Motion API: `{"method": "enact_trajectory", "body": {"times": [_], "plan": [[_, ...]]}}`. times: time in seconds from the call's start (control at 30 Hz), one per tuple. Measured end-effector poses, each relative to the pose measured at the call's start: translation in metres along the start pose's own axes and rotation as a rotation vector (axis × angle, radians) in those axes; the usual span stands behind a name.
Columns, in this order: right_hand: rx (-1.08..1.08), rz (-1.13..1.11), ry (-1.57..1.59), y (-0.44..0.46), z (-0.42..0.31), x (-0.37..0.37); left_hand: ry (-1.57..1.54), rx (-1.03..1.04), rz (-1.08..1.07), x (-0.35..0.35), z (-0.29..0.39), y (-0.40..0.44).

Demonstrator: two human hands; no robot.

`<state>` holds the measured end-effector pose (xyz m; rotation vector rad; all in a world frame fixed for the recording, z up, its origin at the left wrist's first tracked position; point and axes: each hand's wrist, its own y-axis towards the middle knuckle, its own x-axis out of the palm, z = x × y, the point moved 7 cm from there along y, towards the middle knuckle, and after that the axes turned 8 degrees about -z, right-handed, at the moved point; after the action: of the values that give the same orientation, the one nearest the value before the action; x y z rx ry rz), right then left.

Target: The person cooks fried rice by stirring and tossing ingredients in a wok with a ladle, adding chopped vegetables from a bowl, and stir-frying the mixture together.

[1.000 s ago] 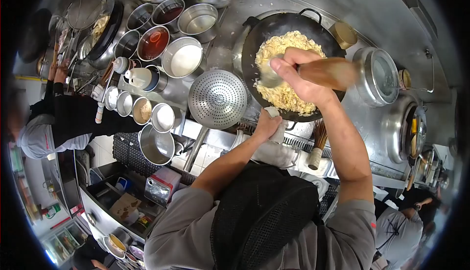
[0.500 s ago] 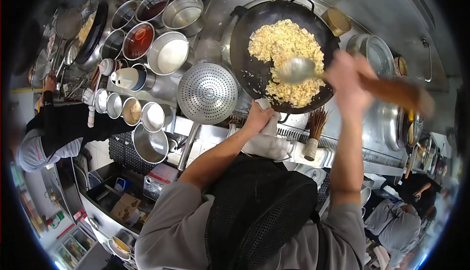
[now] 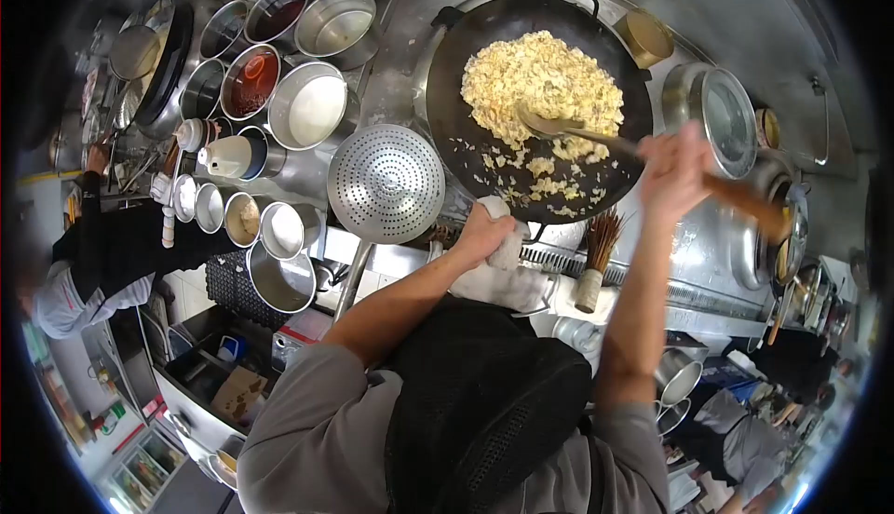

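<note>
A wide black wok (image 3: 447, 109) holds a mound of yellow and white egg fried rice (image 3: 549, 76), with loose bits scattered on the near side. My right hand (image 3: 672, 174), a little blurred, is closed around the handle of a ladle (image 3: 596, 137). The ladle's metal head rests at the lower edge of the mound, and its wooden handle sticks out to the right. At the wok's near rim, my left hand (image 3: 484, 237) grips a folded pale cloth (image 3: 507, 249) beside the near loop handle. Whether the cloth covers part of the rim cannot be made out.
Left of the wok lies a perforated strainer (image 3: 386, 183). Several metal pots of sauces and white seasoning stand farther left, including a red sauce pot (image 3: 251, 81). A bamboo brush (image 3: 596, 263) is near the front rail. A lidded pot (image 3: 726, 118) stands right. Co-workers are at both sides.
The ladle has moved from over the rice to its lower edge, and my right hand has shifted right and down. The mound sits farther back, with more loose bits on the near side.
</note>
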<state>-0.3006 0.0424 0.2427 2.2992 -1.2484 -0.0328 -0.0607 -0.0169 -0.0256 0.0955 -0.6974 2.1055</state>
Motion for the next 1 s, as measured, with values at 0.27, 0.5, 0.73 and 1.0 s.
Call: {"method": "enact_trajectory", "body": {"times": [0.27, 0.5, 0.73, 1.0], "plan": [[0.047, 0.279, 0.087, 0.032, 0.031, -0.006, 0.027, 0.053, 0.034, 0.001, 0.01, -0.005], [0.071, -0.15, 0.111, 0.084, -0.082, 0.048, 0.023, 0.077, 0.209, 0.001, 0.021, -0.013], [0.249, -0.092, -0.068, 0.062, 0.012, 0.079, 0.254, 0.078, 0.235, -0.007, 0.004, -0.001], [-0.01, -0.045, 0.046, 0.07, 0.001, 0.092, 0.065, 0.085, 0.23, -0.005, 0.001, -0.001]]}}
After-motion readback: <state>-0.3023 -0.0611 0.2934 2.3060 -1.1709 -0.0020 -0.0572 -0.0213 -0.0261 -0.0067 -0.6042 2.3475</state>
